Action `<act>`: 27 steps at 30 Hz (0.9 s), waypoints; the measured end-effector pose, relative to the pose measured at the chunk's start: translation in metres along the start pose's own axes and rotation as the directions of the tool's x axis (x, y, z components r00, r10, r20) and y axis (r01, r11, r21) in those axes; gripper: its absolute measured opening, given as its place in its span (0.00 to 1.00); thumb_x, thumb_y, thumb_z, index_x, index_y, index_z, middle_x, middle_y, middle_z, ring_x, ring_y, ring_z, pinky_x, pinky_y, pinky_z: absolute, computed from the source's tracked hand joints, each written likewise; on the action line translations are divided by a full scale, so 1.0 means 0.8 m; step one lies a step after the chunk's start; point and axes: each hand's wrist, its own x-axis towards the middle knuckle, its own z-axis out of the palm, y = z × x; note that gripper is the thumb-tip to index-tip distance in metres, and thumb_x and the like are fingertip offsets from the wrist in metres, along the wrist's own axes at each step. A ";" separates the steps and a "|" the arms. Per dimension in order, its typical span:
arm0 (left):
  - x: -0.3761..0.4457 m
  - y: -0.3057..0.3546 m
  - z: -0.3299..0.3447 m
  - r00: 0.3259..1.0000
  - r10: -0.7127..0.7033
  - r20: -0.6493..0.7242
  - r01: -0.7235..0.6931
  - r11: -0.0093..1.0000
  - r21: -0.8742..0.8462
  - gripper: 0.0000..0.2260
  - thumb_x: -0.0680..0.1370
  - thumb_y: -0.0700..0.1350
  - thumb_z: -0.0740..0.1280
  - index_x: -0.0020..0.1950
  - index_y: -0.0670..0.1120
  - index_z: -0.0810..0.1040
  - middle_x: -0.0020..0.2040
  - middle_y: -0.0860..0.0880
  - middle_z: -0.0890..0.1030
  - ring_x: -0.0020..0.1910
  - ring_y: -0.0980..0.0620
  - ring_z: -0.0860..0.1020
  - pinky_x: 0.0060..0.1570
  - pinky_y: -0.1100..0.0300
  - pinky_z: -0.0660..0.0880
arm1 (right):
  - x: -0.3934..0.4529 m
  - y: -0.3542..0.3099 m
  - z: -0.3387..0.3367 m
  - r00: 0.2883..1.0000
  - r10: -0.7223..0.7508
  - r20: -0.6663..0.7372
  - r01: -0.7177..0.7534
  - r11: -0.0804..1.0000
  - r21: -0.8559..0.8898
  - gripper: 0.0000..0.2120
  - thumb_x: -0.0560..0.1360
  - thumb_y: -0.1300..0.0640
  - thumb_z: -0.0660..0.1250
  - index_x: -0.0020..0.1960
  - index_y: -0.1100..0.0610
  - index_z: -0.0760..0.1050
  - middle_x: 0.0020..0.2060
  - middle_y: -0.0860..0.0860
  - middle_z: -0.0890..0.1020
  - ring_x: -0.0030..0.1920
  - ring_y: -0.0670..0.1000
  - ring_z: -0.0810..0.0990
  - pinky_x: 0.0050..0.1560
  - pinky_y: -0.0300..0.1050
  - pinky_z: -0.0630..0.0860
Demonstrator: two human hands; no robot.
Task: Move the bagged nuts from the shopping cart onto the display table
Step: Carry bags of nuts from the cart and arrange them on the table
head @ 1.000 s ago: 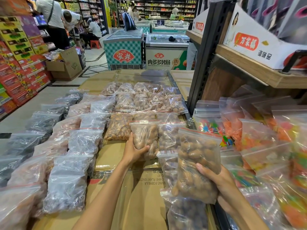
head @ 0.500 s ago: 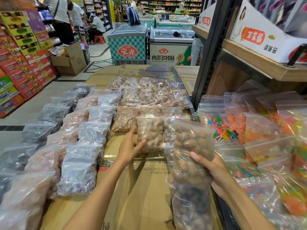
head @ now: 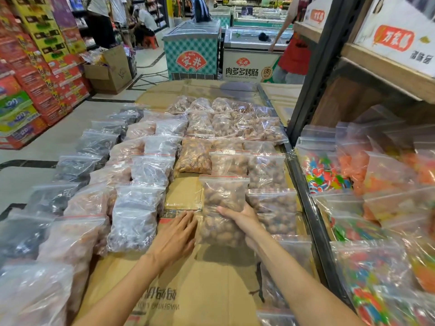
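Right hand grips bag of nuts, fingertips hidden; left hand flat, open.

Busy supermarket aisle behind the stand

Bags of bright candy fill the shelf at 3 o'clock, under a white carton with a red logo. Two chest freezers sit at 12. Stacked red and yellow gift boxes and an open cardboard box at 10, with shoppers just behind.
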 end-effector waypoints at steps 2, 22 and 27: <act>0.000 0.001 0.000 1.000 0.003 0.006 -0.003 1.000 0.005 0.26 0.73 0.57 0.55 0.60 0.44 0.80 0.60 0.44 0.80 0.59 0.47 0.79 0.55 0.54 0.76 | 0.001 0.005 0.002 1.000 0.009 -0.018 -0.010 1.000 -0.020 0.21 0.67 0.63 0.77 0.56 0.55 0.74 0.46 0.48 0.83 0.44 0.46 0.82 0.38 0.34 0.80; 0.000 -0.003 0.004 0.997 0.002 0.083 0.001 0.999 -0.035 0.25 0.74 0.55 0.54 0.61 0.41 0.79 0.61 0.42 0.79 0.60 0.44 0.78 0.53 0.51 0.79 | -0.001 0.018 0.011 0.962 0.010 -0.273 -0.126 0.903 -0.411 0.32 0.63 0.56 0.79 0.61 0.60 0.68 0.55 0.55 0.79 0.54 0.55 0.78 0.51 0.48 0.76; -0.002 0.000 -0.005 0.993 0.001 0.120 0.000 1.000 -0.009 0.26 0.73 0.55 0.53 0.59 0.42 0.80 0.58 0.42 0.81 0.57 0.45 0.80 0.48 0.52 0.81 | -0.005 0.013 0.015 0.950 -0.027 -0.312 -0.139 0.856 -0.497 0.30 0.63 0.52 0.79 0.58 0.62 0.70 0.52 0.55 0.80 0.53 0.56 0.79 0.44 0.45 0.71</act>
